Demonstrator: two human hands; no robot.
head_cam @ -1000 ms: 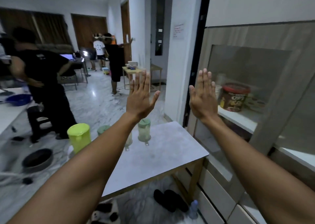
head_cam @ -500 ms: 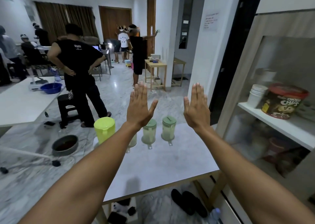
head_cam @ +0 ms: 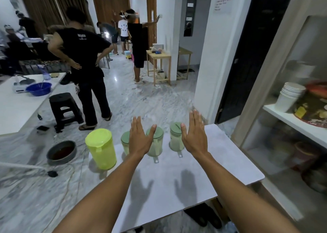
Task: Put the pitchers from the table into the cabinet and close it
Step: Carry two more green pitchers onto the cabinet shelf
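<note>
Nothing's moved yet as far as I can see: all four pitchers are on the table [head_cam: 203, 176], in a row along its far edge. The yellow pitcher [head_cam: 100, 148] is at the left end, then a green-lidded pitcher [head_cam: 125, 142] mostly hidden behind my left hand [head_cam: 139, 140], a second one [head_cam: 155, 142] in the middle, and a third [head_cam: 176, 137] at the right, just beside my right hand [head_cam: 194, 137]. Both hands are flat, fingers spread, palms down, hovering over the table w/ nothing in them and not touching any pitcher. The cabinet [head_cam: 292, 123] stands to the right of the table; I see shelves w/ a stack of paper cups [head_cam: 289, 96] through what looks like a glass front, but can't tell if the door is open or shut. So approx 0% done: four carries plus closing the door left.
</note>
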